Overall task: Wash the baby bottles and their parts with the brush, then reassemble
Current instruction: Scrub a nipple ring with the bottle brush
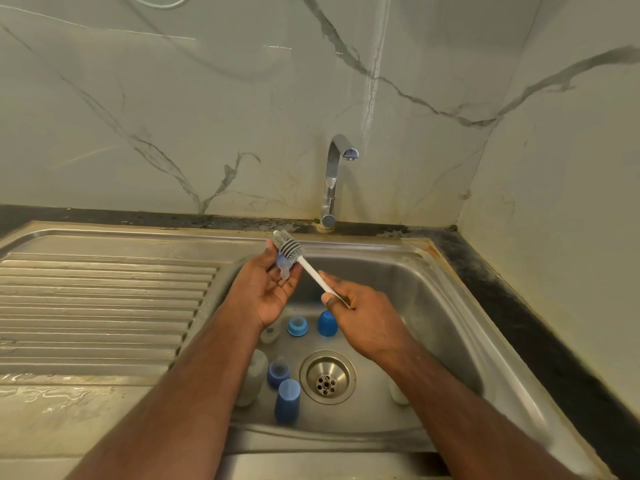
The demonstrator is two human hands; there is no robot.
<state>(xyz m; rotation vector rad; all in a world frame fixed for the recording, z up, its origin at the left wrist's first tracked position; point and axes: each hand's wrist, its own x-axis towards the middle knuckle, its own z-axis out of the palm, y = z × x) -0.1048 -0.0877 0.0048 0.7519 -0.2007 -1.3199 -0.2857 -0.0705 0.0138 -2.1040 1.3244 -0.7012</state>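
My left hand (268, 289) holds a blue collar with a clear nipple (283, 268) over the sink basin (433, 306). My right hand (360, 315) grips the white handle of the bottle brush (313, 271); its grey bristle head (287, 247) presses against the nipple part. On the basin floor lie a clear bottle (252, 379), a blue collar with nipple (278, 371), a blue cap (287, 400), a light-blue ring (296, 326), another blue cap (327, 323) and a small clear part (270, 332). A pale object (398, 393) is partly hidden under my right forearm.
The chrome tap (334, 178) stands behind the basin; no water runs from it. The drain (327, 377) sits in the basin's middle. A ribbed steel draining board (104, 299) spreads to the left. Marble walls close the back and right; a dark counter edge (512, 306) runs along the right.
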